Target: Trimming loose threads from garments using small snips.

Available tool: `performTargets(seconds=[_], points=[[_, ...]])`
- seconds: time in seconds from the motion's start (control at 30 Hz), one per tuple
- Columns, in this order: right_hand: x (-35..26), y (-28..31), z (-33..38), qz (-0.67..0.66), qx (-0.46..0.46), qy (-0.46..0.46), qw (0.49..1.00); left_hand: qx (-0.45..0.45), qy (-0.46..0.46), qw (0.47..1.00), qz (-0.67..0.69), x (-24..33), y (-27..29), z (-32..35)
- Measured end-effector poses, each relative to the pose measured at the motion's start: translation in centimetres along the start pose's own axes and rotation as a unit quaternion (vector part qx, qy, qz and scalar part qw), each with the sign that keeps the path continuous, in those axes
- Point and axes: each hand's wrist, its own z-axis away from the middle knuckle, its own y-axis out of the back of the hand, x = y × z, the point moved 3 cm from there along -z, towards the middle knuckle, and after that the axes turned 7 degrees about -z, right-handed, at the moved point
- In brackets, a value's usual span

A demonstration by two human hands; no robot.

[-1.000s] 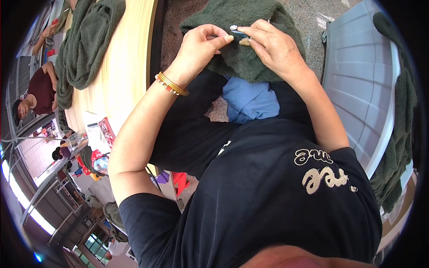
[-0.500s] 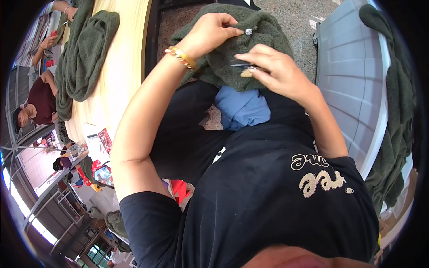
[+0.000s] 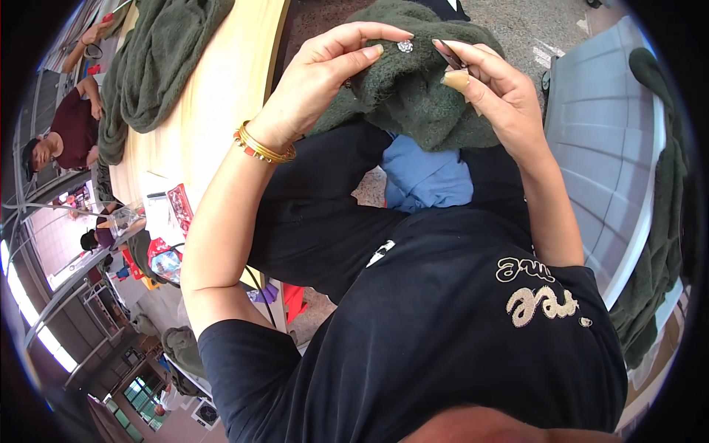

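A dark green fuzzy knit garment (image 3: 436, 111) lies bunched over my lap, with a small round sparkly silver button (image 3: 405, 46) on it. My left hand (image 3: 314, 77) grips the knit just left of the button; its index fingertip lies along the button's upper side, its thumb is lower, and the other fingers curl partly out of sight. To the right of the button, my right hand (image 3: 498, 92) is closed around small dark thread snips (image 3: 449, 56), their tips pointing up and left. Something tan (image 3: 456, 79) covers its thumb tip.
A pale wooden table (image 3: 214, 103) at left carries more green knit (image 3: 166, 66). A grey-blue plastic bin (image 3: 602, 155) stands at right, green knit (image 3: 653, 244) hanging over its rim. Blue cloth (image 3: 428, 177) lies between my legs. A person in dark red (image 3: 70, 125) sits beyond the table.
My right hand has risen with the snips and turned them upward beside the button. My left thumb and index finger have spread from their pinch at the button. The view has shifted a little.
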Motion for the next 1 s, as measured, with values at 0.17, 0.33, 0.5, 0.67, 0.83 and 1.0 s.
performTargets(seconds=[0.17, 0.33, 0.5, 0.67, 0.83, 1.0], points=[[0.7, -0.9, -0.2, 0.028, 0.007, -0.001, 1.000, 0.052, -0.004, 0.997, 0.063, -0.7, -0.1, 0.0], [0.8, -1.2, -0.3, 0.030, 0.017, -0.027, 0.999, 0.072, 0.037, 0.992, 0.096, -0.5, -0.7, -0.2], [1.0, -1.3, -0.3, 0.032, 0.021, -0.029, 0.999, 0.098, 0.010, 0.994, -0.052, -3.0, -0.1, -0.4], [0.2, -1.7, -0.7, 0.147, -0.021, 0.025, 0.989, 0.151, 0.057, 0.968, -0.194, -2.8, 0.3, -0.2], [-0.9, -3.2, -1.0, 0.252, -0.015, 0.069, 0.965, 0.189, -0.023, 0.978, 0.091, -3.3, -0.2, -0.7], [-1.4, -3.3, -1.1, 0.283, 0.002, 0.094, 0.955, 0.149, 0.070, 0.979, 0.118, -1.8, 0.1, 0.1]])
